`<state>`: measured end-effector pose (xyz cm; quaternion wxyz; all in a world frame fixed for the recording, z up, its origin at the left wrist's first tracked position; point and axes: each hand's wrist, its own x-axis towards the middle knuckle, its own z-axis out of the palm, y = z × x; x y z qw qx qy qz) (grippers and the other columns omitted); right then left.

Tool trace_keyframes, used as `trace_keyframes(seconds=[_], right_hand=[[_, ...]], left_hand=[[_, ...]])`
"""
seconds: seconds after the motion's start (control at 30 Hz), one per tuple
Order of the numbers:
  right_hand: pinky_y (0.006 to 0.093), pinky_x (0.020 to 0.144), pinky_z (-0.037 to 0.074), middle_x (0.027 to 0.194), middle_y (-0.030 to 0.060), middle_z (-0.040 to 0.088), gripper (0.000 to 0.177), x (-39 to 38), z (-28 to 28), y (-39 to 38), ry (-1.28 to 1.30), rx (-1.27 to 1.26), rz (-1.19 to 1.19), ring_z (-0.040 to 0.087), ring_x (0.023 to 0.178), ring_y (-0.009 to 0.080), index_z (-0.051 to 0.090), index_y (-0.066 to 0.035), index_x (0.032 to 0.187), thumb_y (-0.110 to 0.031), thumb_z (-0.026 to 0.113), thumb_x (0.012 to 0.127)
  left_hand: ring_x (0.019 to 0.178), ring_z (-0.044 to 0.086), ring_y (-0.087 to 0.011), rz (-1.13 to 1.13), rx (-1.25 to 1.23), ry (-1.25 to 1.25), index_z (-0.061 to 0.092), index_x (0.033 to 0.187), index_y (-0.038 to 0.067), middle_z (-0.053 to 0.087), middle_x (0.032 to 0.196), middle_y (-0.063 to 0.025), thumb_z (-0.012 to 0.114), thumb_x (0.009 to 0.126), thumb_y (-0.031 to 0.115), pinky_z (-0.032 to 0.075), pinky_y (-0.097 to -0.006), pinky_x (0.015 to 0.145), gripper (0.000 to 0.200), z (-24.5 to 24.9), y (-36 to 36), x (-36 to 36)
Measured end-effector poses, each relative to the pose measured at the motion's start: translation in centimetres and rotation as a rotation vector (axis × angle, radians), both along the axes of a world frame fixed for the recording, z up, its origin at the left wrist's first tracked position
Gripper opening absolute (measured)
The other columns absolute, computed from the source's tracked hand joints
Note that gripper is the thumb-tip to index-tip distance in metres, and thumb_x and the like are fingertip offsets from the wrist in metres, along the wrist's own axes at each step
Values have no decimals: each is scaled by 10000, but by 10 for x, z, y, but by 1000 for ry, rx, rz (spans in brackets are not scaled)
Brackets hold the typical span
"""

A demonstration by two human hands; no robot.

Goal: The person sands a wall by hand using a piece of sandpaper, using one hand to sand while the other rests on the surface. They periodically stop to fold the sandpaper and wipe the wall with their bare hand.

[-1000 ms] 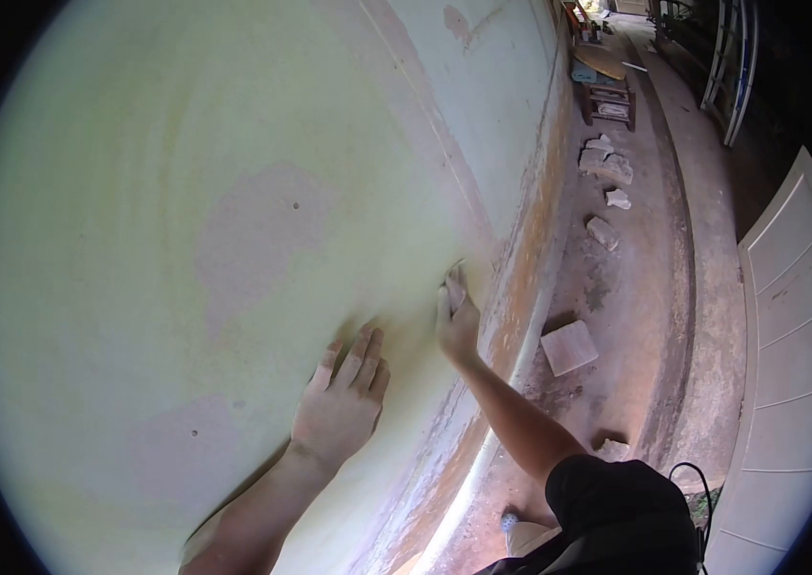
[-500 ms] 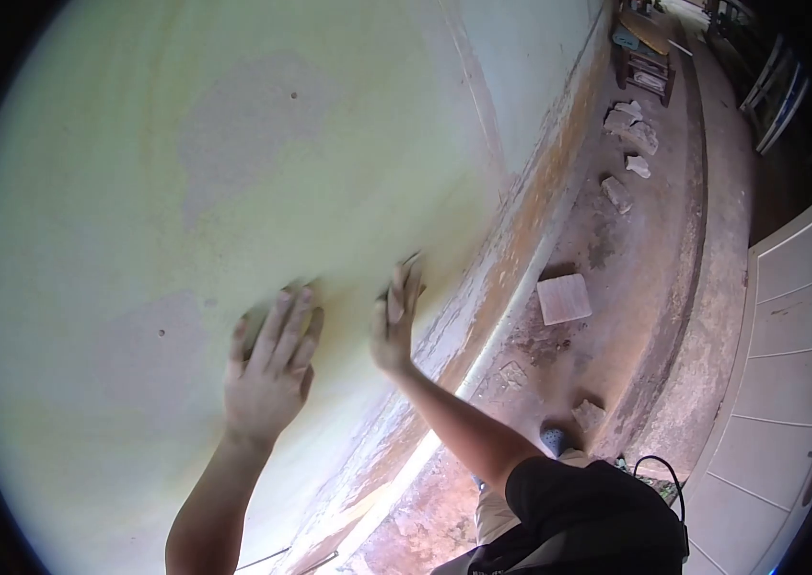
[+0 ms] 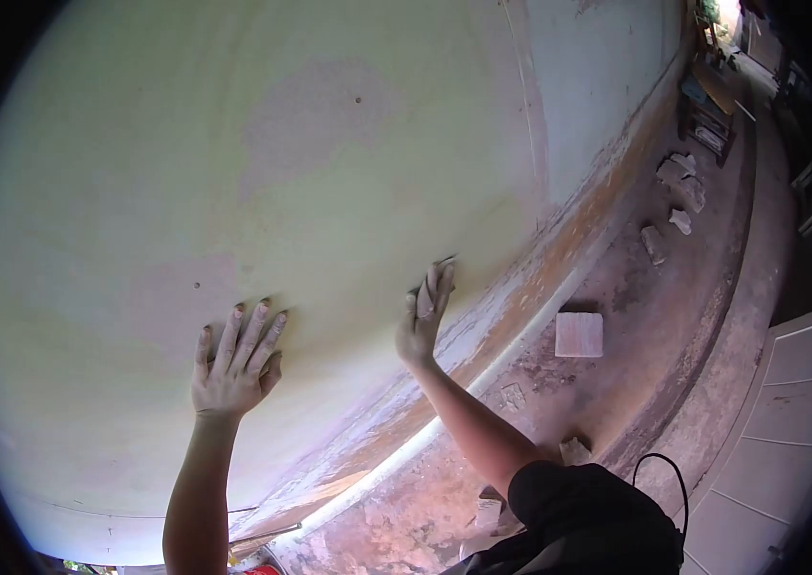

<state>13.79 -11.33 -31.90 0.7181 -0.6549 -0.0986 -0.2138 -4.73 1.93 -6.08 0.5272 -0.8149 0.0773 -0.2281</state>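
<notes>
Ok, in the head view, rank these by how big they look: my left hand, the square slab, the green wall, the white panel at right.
Largest to smallest:
Green wall
White panel, partly cut off
Left hand
Square slab

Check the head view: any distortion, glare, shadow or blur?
Head view: wide-angle bowing of the pale green painted wall, black edges; bright glare in the far opening, top right; soft shadow beside the bare left hand; fine distant detail unclear.
</notes>
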Motion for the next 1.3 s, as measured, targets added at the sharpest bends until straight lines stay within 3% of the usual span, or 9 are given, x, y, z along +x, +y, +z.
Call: trace_keyframes(seconds=[0.17, 0.23, 0.4, 0.5, 0.63, 0.83, 1.03, 1.13, 1.3], right_hand=[[574, 1284, 153, 1656, 317, 299, 617, 85, -22, -24, 46, 44, -179, 192, 1576, 461, 370, 71, 1575, -369, 371, 1142], [559, 1282, 188, 1653, 325, 301, 606, 109, -24, -27, 189, 322, -283, 238, 1559, 472, 376, 91, 1563, -350, 356, 1147], [616, 1277, 27, 1705, 318, 158, 735, -45, 38, 50, 198, 164, -161, 105, 1603, 462, 239, 72, 1624, -478, 277, 1138], [651, 1254, 73, 1701, 331, 153, 729, -93, 28, 67, 71, 59, -43, 67, 1596, 499, 265, 37, 1634, -487, 313, 1130], [631, 1258, 98, 1696, 318, 198, 702, -18, -9, 23, -111, -27, -103, 129, 1589, 487, 333, 17, 1619, -446, 440, 1104], [558, 1266, 180, 1699, 298, 205, 655, 82, -8, -3, 249, 314, -284, 222, 1565, 462, 339, 18, 1612, -430, 357, 1134], [667, 1246, 143, 1724, 282, 122, 608, -94, 23, 56, -114, -103, -39, 98, 1566, 551, 404, -108, 1619, -434, 441, 1107], [694, 1231, 163, 1721, 284, 135, 559, -92, -8, 46, -183, -263, 124, 110, 1548, 588, 505, -142, 1565, -406, 530, 1073], [594, 1267, 151, 1705, 270, 229, 598, 27, -10, 4, 20, 169, -156, 177, 1588, 444, 384, 21, 1593, -321, 474, 1111]], left_hand=[[1530, 397, -133, 4, 5, -11, 482, 1552, 449, 419, 1662, 132, 527, 1005, 455, 147, -483, 1321, 549, -2, 2, -1], [1531, 399, -151, -11, 6, -6, 497, 1548, 432, 428, 1661, 109, 559, 985, 456, 181, -485, 1305, 566, -1, 3, -2], [1525, 413, -167, -12, 1, 17, 491, 1555, 417, 440, 1658, 93, 586, 964, 445, 209, -476, 1292, 599, 2, -2, 0], [1524, 414, -165, -29, 0, 17, 489, 1559, 407, 429, 1664, 99, 585, 957, 409, 206, -469, 1297, 609, 2, 1, -1], [1527, 408, -154, -51, -41, 5, 486, 1556, 423, 417, 1668, 113, 589, 937, 374, 216, -458, 1297, 629, 1, 1, 0], [1526, 409, -147, -43, -40, -12, 481, 1561, 412, 418, 1667, 116, 600, 930, 375, 232, -456, 1292, 643, -1, -1, 0], [1503, 436, -129, -22, -62, 20, 508, 1541, 417, 444, 1649, 125, 572, 957, 365, 220, -456, 1291, 589, 4, -7, -5], [1516, 430, -179, -17, -57, 8, 513, 1547, 393, 447, 1653, 99, 576, 964, 382, 241, -491, 1271, 586, 2, 8, -21], [1521, 428, -217, -1, -51, -106, 514, 1550, 383, 465, 1645, 77, 542, 989, 414, 220, -525, 1265, 562, -13, 43, -70]])
